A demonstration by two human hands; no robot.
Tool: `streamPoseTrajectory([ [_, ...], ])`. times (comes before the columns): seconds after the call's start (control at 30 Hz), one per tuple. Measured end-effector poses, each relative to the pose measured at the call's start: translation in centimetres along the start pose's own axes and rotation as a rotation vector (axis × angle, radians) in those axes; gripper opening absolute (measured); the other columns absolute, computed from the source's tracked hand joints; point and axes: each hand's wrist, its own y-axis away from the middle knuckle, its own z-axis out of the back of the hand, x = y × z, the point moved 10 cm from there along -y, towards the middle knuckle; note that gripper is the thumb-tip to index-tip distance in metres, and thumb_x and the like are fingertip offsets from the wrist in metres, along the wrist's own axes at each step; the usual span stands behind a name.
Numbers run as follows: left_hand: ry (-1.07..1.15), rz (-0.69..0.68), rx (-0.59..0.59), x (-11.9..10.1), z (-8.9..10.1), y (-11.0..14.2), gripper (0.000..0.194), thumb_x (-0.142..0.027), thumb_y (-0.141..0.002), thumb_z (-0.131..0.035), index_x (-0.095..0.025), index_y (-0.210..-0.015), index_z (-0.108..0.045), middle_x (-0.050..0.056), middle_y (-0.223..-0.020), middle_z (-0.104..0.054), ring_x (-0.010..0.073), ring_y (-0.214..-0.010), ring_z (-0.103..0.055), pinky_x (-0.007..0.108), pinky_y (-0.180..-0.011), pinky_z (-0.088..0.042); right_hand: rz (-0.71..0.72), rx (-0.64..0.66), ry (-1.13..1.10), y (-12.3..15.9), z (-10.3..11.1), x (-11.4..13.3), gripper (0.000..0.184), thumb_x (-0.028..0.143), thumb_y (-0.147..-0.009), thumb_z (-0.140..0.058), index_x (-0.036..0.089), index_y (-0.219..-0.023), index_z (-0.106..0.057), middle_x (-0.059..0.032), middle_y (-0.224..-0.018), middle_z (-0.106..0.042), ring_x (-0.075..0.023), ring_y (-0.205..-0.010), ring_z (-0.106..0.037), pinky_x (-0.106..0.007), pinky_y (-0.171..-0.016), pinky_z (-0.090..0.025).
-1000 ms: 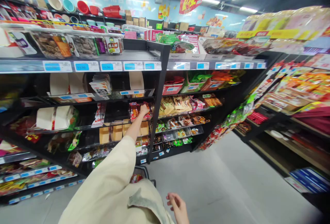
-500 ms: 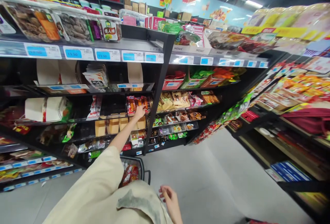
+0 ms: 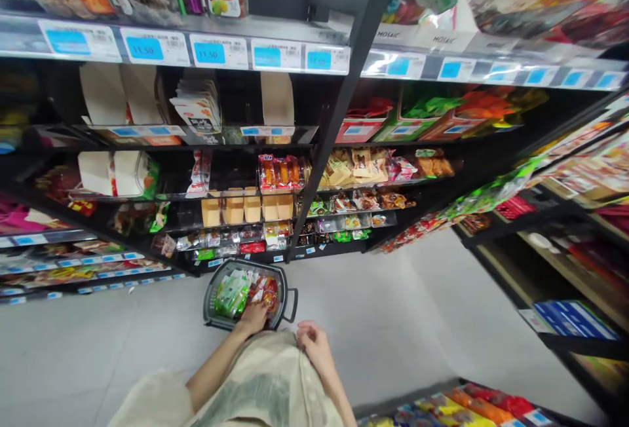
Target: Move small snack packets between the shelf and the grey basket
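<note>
My left hand (image 3: 253,318) reaches down into a grey shopping basket (image 3: 209,309) on the floor, over its near edge. It touches red-brown snack packets (image 3: 264,289) in the basket's right half; its fingertips are hidden among them, so their grip is unclear. Green and white snack packets (image 3: 232,291) fill the left half. Beside the basket's right-hand handle (image 3: 293,304), in front of my body, hangs my right hand (image 3: 311,338), fingers curled in and nothing visible in them. On the shelf ahead stands a red box of packaged snacks (image 3: 281,172).
Black shelving (image 3: 314,198) with several tiers of packaged snacks rises just beyond the basket. Another rack (image 3: 521,270) lines the right side. A low display of colourful packets (image 3: 457,407) stands near me at bottom right. Grey floor (image 3: 388,309) runs between them.
My left hand has left the red snack box on the shelf and come down into the basket. My view has tilted downward. My right hand stays low, near my body.
</note>
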Motion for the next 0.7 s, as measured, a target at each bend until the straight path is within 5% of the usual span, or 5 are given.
streamPoseTrajectory([
  [0.17, -0.28, 0.082, 0.002, 1.9, 2.6, -0.4, 0.033, -0.037, -0.086, -0.062, -0.028, -0.116, -0.071, 0.014, -0.126, -0.072, 0.0368, -0.127, -0.064, 0.048, -0.111, -0.045, 0.063, -0.05, 0.12, 0.0, -0.8, -0.4, 0.029, 0.044, -0.067, -0.075, 0.017, -0.077, -0.075, 0.0041, -0.056, -0.059, -0.0146, -0.057, -0.051, -0.026, -0.059, -0.044],
  [0.27, -0.357, 0.14, 0.03, 4.2, 0.5, 1.1, 0.038, -0.031, -0.091, -0.057, -0.025, -0.127, -0.068, 0.016, -0.137, -0.067, 0.036, -0.131, -0.06, 0.047, -0.113, -0.042, 0.035, -0.006, 0.113, 0.7, -1.3, -0.9, 0.031, 0.048, -0.07, -0.073, 0.018, -0.075, -0.074, 0.0, -0.064, -0.065, -0.0157, -0.063, -0.054, -0.027, -0.064, -0.046],
  [0.47, -0.391, 0.231, 0.188, 9.2, -6.8, 4.8, 0.026, -0.034, -0.093, -0.059, -0.025, -0.112, -0.074, 0.012, -0.128, -0.071, 0.03, -0.127, -0.061, 0.037, -0.108, -0.047, -0.056, -0.116, 0.048, 1.8, 0.6, -3.4, 0.035, 0.05, -0.069, -0.078, 0.017, -0.08, -0.076, -0.0016, -0.068, -0.066, -0.0169, -0.067, -0.056, -0.031, -0.07, -0.05],
  [0.7, -0.384, 0.269, 0.185, 12.0, -4.7, 3.4, 0.024, -0.025, -0.089, -0.063, -0.024, -0.11, -0.074, 0.011, -0.119, -0.075, 0.0276, -0.115, -0.068, 0.034, -0.099, -0.05, -0.085, -0.193, 0.063, 2.4, 1.9, -5.7, 0.039, 0.054, -0.069, -0.079, 0.017, -0.08, -0.076, -0.0009, -0.066, -0.063, -0.0166, -0.066, -0.057, -0.032, -0.067, -0.052],
])
